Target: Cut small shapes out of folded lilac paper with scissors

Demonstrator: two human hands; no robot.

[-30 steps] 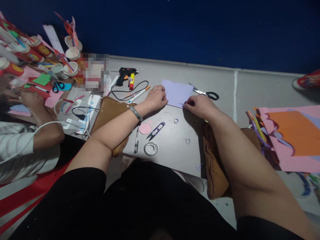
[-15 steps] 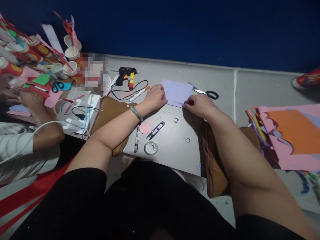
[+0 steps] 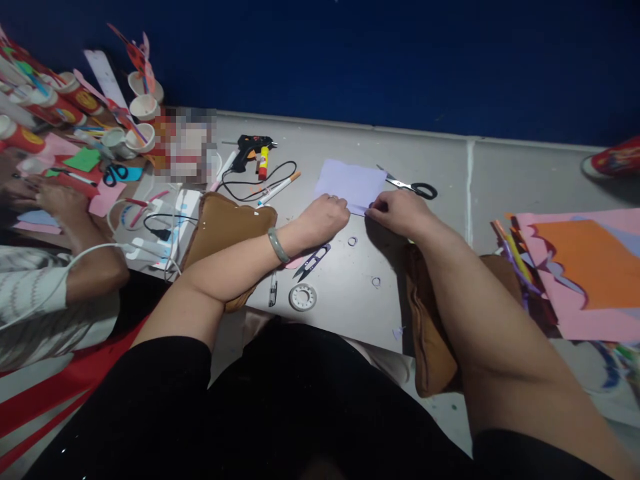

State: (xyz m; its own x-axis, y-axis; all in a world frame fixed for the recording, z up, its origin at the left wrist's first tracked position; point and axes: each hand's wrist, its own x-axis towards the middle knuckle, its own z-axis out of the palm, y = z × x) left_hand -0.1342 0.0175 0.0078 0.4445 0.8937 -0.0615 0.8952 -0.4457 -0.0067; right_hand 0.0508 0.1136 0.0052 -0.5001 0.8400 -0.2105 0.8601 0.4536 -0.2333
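Note:
A light purple sheet of paper [image 3: 349,181] lies flat on the grey table. My left hand [image 3: 326,220], with a bracelet at its wrist, has its fingers closed on the sheet's near edge. At the near right corner, my right hand [image 3: 400,212] pinches the same sheet between thumb and fingers. Black-handled scissors [image 3: 423,191] rest just beyond my right hand. Closer to me are purple thread snips [image 3: 313,263], a white tape roll [image 3: 303,297] and a pen [image 3: 273,291]. My left wrist covers most of a pink paper circle [image 3: 294,265].
A glue gun [image 3: 246,152], a glue stick [image 3: 263,164] and a marker [image 3: 280,189] lie left of the paper. Brown cushions [image 3: 235,217] flank my place. At left, another person's hand [image 3: 63,200] works near cups and a power strip [image 3: 185,220]. Coloured paper [image 3: 585,267] is stacked at right.
My left hand has slid right and slightly nearer along the paper's near edge, uncovering its left side. The pink circle is now mostly hidden. My right hand stays in place.

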